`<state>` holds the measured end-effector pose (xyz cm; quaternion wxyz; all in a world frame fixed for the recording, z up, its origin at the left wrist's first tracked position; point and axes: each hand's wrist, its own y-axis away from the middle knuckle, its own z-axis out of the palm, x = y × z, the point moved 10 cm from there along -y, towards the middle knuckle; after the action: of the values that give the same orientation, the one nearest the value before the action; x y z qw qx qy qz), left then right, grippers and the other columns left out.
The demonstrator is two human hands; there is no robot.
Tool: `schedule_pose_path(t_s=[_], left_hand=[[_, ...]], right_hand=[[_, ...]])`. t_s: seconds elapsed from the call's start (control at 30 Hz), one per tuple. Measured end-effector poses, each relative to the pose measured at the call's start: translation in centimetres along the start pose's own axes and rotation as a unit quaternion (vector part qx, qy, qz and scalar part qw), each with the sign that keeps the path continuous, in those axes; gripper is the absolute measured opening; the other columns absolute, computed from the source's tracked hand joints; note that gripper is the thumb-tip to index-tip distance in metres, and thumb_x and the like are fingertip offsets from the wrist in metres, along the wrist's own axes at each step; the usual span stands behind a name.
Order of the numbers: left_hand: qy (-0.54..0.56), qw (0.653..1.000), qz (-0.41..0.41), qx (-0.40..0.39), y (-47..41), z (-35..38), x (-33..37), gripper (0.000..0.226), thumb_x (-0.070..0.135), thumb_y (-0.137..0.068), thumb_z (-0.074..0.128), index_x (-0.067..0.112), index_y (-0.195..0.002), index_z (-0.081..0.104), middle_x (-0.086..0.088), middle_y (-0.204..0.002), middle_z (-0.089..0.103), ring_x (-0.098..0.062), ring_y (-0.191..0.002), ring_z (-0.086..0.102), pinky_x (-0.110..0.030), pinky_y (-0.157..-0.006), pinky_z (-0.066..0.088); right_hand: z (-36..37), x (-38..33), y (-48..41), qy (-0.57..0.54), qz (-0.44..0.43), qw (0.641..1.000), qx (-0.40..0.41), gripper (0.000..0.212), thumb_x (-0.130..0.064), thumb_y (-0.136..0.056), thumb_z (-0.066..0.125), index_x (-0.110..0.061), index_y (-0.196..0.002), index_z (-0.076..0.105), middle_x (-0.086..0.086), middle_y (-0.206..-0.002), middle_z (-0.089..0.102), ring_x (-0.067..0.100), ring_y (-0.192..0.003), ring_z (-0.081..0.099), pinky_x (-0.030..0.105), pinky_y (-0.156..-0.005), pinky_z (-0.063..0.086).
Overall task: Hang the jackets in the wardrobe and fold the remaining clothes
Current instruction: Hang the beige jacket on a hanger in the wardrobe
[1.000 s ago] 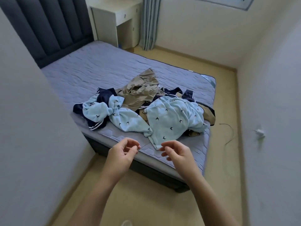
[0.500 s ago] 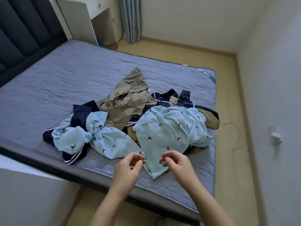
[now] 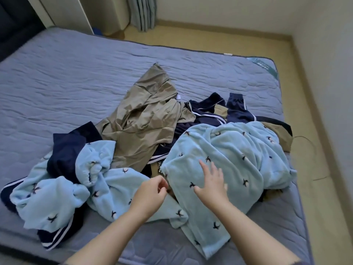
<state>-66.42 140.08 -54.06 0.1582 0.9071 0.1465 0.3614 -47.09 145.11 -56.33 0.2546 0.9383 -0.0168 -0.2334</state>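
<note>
A heap of clothes lies on the grey-blue mattress (image 3: 57, 77). On top are a light blue fleece garment with small dark bird marks (image 3: 238, 155) and a second light blue piece (image 3: 63, 197) at the left. A khaki jacket (image 3: 145, 121) lies behind them, with navy white-striped garments (image 3: 210, 113) underneath and beside it. My right hand (image 3: 212, 184) hovers over the right fleece piece with fingers spread, blurred. My left hand (image 3: 150, 194) has loosely curled fingers at the gap between the two fleece pieces and holds nothing that I can see.
A white cabinet (image 3: 80, 12) and a grey curtain (image 3: 143, 12) stand beyond the bed's far edge. Tan floor (image 3: 315, 131) runs along the right of the bed, with a thin cable (image 3: 317, 169) on it. A dark headboard (image 3: 11, 22) is at the far left.
The view has closed in on the bed and the pile. Both hands moved forward over the clothes, and my right hand's fingers spread out from a loose curl.
</note>
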Motion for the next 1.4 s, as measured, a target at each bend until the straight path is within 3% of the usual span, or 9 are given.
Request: schedule_pose_path(t_s=[0.17, 0.3, 0.5, 0.67, 0.83, 0.97, 1.17, 1.3, 1.4], left_hand=[[-0.093, 0.996, 0.003, 0.007, -8.9, 1.3, -6.1, 0.015, 0.017, -0.088, 0.048, 0.026, -0.096, 0.055, 0.009, -0.099, 0.058, -0.015, -0.096, 0.057, -0.034, -0.079, 0.049], [-0.107, 0.994, -0.002, 0.035, -13.8, 1.2, -8.3, 0.035, 0.018, -0.088, 0.051, 0.024, -0.123, 0.050, 0.006, -0.121, 0.049, -0.016, -0.115, 0.050, -0.032, -0.083, 0.043], [-0.112, 0.990, -0.014, 0.079, -19.9, 1.3, -10.5, 0.057, 0.021, -0.088, 0.057, 0.021, -0.140, 0.036, 0.000, -0.141, 0.034, -0.022, -0.125, 0.040, -0.036, -0.096, 0.040], [-0.123, 0.985, -0.041, 0.117, -23.9, 1.3, -10.6, 0.065, 0.024, -0.089, 0.058, 0.023, -0.146, 0.025, -0.001, -0.151, 0.024, -0.024, -0.132, 0.031, -0.039, -0.101, 0.036], [-0.095, 0.977, -0.017, 0.190, -26.1, 1.1, -9.7, 0.021, 0.018, -0.093, 0.051, 0.018, -0.111, 0.060, -0.004, -0.122, 0.053, -0.028, -0.112, 0.049, -0.037, -0.083, 0.040], [-0.015, 0.968, -0.060, 0.243, -25.1, -0.2, -10.4, 0.020, 0.016, -0.099, 0.036, 0.013, -0.106, 0.054, -0.008, -0.093, 0.057, -0.029, -0.085, 0.048, -0.033, -0.071, 0.035], [0.009, 0.992, -0.074, 0.099, -20.4, 4.0, -11.3, 0.023, 0.018, -0.100, 0.036, 0.012, -0.079, 0.044, -0.010, -0.086, 0.056, -0.032, -0.088, 0.053, -0.034, -0.069, 0.032], [-0.006, 0.997, -0.054, 0.052, -15.7, 4.8, -10.2, 0.033, 0.017, -0.097, 0.039, 0.018, -0.064, 0.037, -0.003, -0.068, 0.049, -0.030, -0.076, 0.050, -0.035, -0.061, 0.030], [0.020, 0.999, 0.014, 0.027, -13.1, 4.7, -5.9, 0.034, 0.017, -0.095, 0.045, 0.021, -0.061, 0.039, 0.003, -0.062, 0.047, -0.026, -0.071, 0.050, -0.035, -0.061, 0.031]], right_hand=[[5.2, 0.5, -9.2, 0.139, 0.012, 0.990, -0.011, 0.107, -0.042, -0.079, 0.071, -0.051, -0.144, -0.015, -0.001, -0.153, -0.034, 0.037, -0.141, -0.026, 0.075, -0.101, 0.015], [8.5, 1.8, -14.0, 0.172, 0.058, 0.983, -0.015, 0.116, -0.055, -0.073, 0.072, -0.054, -0.139, -0.023, -0.001, -0.149, -0.039, 0.041, -0.141, -0.023, 0.076, -0.097, 0.022], [12.3, 4.4, -18.4, 0.182, 0.053, 0.982, -0.013, 0.118, -0.065, -0.071, 0.068, -0.058, -0.131, -0.034, -0.003, -0.150, -0.034, 0.042, -0.141, -0.015, 0.076, -0.096, 0.026], [13.7, 5.8, -21.2, 0.170, 0.025, 0.984, -0.045, 0.124, -0.067, -0.060, 0.071, -0.057, -0.136, -0.027, -0.004, -0.151, -0.028, 0.043, -0.141, -0.016, 0.067, -0.105, 0.026], [14.3, 6.0, -22.5, 0.136, 0.032, 0.989, -0.056, 0.114, -0.068, -0.065, 0.065, -0.054, -0.140, -0.020, -0.004, -0.154, -0.022, 0.039, -0.143, -0.012, 0.061, -0.111, 0.021], [14.2, 5.7, -22.9, 0.119, 0.027, 0.991, -0.062, 0.109, -0.068, -0.067, 0.061, -0.049, -0.145, -0.012, -0.004, -0.154, -0.016, 0.033, -0.145, -0.009, 0.056, -0.115, 0.015], [12.0, 4.3, -20.6, 0.081, -0.057, 0.992, -0.080, 0.113, -0.055, -0.067, 0.073, -0.042, -0.148, -0.004, 0.004, -0.157, -0.010, 0.032, -0.146, -0.004, 0.047, -0.118, 0.012], [9.7, 3.7, -17.0, 0.074, -0.058, 0.995, -0.016, 0.109, -0.044, -0.070, 0.072, -0.047, -0.146, -0.006, -0.001, -0.157, -0.004, 0.032, -0.145, 0.005, 0.053, -0.109, 0.030], [7.4, -0.8, -14.1, 0.115, -0.151, 0.981, 0.034, 0.106, -0.031, -0.079, 0.072, -0.043, -0.149, -0.007, 0.000, -0.160, -0.012, 0.026, -0.148, -0.005, 0.051, -0.114, 0.023]])
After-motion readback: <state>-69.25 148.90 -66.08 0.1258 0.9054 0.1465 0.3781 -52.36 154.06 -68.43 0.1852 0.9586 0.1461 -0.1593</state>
